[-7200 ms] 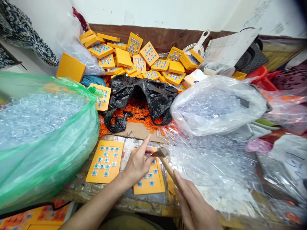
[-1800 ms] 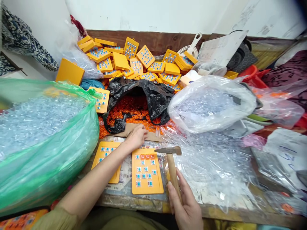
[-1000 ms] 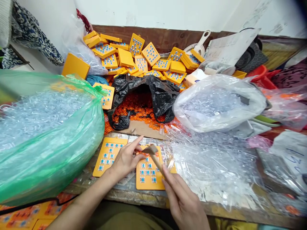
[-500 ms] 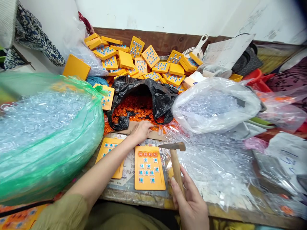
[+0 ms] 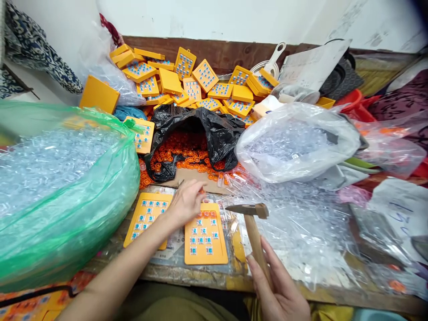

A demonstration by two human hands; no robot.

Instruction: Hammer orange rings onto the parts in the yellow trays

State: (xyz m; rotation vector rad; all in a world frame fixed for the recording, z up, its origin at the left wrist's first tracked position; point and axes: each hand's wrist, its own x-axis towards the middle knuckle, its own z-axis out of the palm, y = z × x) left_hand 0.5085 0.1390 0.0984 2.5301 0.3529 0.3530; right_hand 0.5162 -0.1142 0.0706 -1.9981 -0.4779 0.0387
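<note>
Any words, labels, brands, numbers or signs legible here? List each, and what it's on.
None reads with certainty.
White sack, right: dark handwritten strokes, turned at an angle; characters unclear.
White sheet, back right: faint marks, too blurred.
Printed sheet between the near yellow boards: print too small.

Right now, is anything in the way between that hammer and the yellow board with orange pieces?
Nothing visible blocks the space from the hammer to the right edge of the yellow board. The left hand does cover the board's upper left corner in this view.
</note>
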